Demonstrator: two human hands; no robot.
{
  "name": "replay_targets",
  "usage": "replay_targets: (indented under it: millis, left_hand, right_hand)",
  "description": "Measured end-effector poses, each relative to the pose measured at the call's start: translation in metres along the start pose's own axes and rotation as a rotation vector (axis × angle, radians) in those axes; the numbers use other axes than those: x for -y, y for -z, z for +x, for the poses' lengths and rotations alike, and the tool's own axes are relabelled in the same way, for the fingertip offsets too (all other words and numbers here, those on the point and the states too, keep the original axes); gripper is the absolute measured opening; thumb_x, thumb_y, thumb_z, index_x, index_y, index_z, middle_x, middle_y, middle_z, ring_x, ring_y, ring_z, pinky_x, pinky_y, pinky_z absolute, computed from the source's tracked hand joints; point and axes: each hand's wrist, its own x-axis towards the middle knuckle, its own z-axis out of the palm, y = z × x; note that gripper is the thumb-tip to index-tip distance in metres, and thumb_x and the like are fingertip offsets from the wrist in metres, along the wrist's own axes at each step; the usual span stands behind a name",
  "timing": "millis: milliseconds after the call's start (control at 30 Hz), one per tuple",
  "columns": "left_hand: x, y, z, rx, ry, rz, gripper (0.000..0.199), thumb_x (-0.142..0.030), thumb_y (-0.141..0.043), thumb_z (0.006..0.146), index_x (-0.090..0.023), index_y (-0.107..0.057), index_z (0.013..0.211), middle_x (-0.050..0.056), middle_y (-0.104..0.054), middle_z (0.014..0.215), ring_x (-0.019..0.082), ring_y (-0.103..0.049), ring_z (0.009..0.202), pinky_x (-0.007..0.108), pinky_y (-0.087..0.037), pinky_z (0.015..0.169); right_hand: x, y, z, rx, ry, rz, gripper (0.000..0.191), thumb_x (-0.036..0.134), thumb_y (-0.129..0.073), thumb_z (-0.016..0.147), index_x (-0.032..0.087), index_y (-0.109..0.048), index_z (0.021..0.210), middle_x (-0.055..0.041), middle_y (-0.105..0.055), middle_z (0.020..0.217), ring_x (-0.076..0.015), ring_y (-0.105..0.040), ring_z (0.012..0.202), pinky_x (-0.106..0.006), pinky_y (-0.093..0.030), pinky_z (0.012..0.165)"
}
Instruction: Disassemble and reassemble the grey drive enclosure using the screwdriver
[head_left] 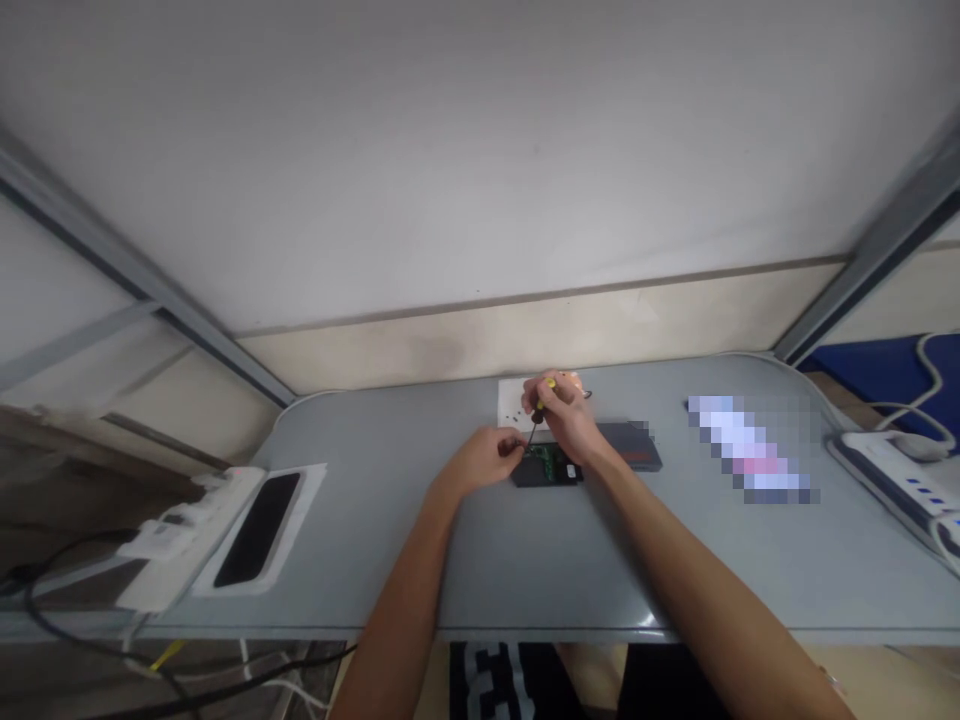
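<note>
My right hand (570,412) grips a small screwdriver (538,413) with a yellow and black handle. Its thin shaft slants down to the upper left part of an open black device (551,470) with a green circuit board inside. My left hand (491,453) is at the device's left corner, its fingertips pinched together close to the screwdriver's tip. Whatever those fingers hold, if anything, is too small to make out. A dark flat panel (636,447) lies to the right of the device, partly behind my right wrist.
Behind my hands, a white sheet (511,395) carries several tiny dark pieces, with an orange item (574,381) beside it. A phone (259,530) and a white power strip (191,540) lie left. On the right are a pixelated screen (750,450) and another power strip (911,490).
</note>
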Motion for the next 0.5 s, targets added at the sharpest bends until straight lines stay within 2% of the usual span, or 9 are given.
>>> replay_targets:
  millis: [67,133,200,300,367,433,500]
  left_hand:
    - [-0.0007,0.0005,-0.0008,-0.002,0.001,-0.005,0.025,-0.028,-0.055,0.091,-0.018,-0.075,0.101,0.002,-0.069,0.078,0.015,-0.059,0.069,0.025,-0.043,0.064]
    - [-0.0007,0.0007,-0.0012,0.000,-0.002,-0.001,0.024,-0.029,-0.056,0.091,-0.018,-0.075,0.102,0.001,-0.068,0.078,0.015,-0.059,0.068,0.025,-0.043,0.063]
    - [0.0003,0.0003,-0.0011,-0.004,-0.008,0.011,0.023,-0.030,-0.056,0.091,-0.018,-0.074,0.100,0.001,-0.067,0.076,0.015,-0.058,0.067,0.025,-0.042,0.062]
    - [0.0029,-0.0012,-0.0001,-0.014,-0.002,0.023,0.023,-0.030,-0.057,0.090,-0.018,-0.075,0.098,0.001,-0.066,0.075,0.015,-0.058,0.066,0.025,-0.042,0.062]
    - [0.0040,-0.0021,0.0008,-0.016,0.009,0.025,0.023,-0.029,-0.056,0.090,-0.018,-0.075,0.099,0.001,-0.066,0.074,0.015,-0.058,0.066,0.025,-0.042,0.062]
    - [0.0038,-0.0022,0.0014,-0.013,0.012,0.032,0.024,-0.029,-0.057,0.089,-0.018,-0.075,0.100,0.001,-0.067,0.073,0.015,-0.058,0.065,0.025,-0.042,0.063]
    - [0.0025,-0.0018,0.0016,-0.014,0.006,0.045,0.024,-0.027,-0.056,0.089,-0.017,-0.075,0.099,0.001,-0.067,0.073,0.015,-0.057,0.065,0.026,-0.042,0.063]
  right_hand:
    - [-0.0017,0.0013,-0.0005,-0.042,-0.011,0.006,0.041,0.051,-0.075,0.088,0.025,-0.045,0.081,0.0050,-0.052,0.069,-0.0122,-0.048,0.062,-0.027,-0.040,0.062]
    - [-0.0037,0.0027,0.0015,-0.105,-0.016,0.018,0.046,0.052,-0.076,0.087,0.026,-0.039,0.080,0.0086,-0.041,0.062,-0.0103,-0.037,0.054,-0.025,-0.033,0.055]
    - [-0.0046,0.0035,0.0047,-0.129,-0.015,0.030,0.043,0.058,-0.071,0.089,0.026,-0.043,0.082,0.0088,-0.034,0.061,-0.0101,-0.031,0.053,-0.025,-0.029,0.052]
    - [-0.0020,0.0026,0.0076,-0.091,-0.048,0.074,0.042,0.067,-0.057,0.094,0.025,-0.058,0.096,0.0052,-0.041,0.066,-0.0121,-0.039,0.057,-0.027,-0.035,0.054]
    - [0.0008,0.0018,0.0069,-0.065,-0.053,0.075,0.039,0.063,-0.062,0.091,0.024,-0.063,0.098,0.0024,-0.050,0.072,-0.0135,-0.049,0.063,-0.028,-0.041,0.060]
    - [0.0022,0.0025,0.0051,-0.050,-0.042,0.035,0.034,0.056,-0.073,0.086,0.024,-0.059,0.089,0.0014,-0.056,0.077,-0.0143,-0.056,0.070,-0.029,-0.044,0.065]
    - [0.0003,0.0056,0.0041,-0.088,-0.023,-0.041,0.039,0.054,-0.076,0.084,0.025,-0.050,0.083,0.0036,-0.056,0.073,-0.0138,-0.057,0.066,-0.028,-0.045,0.063]
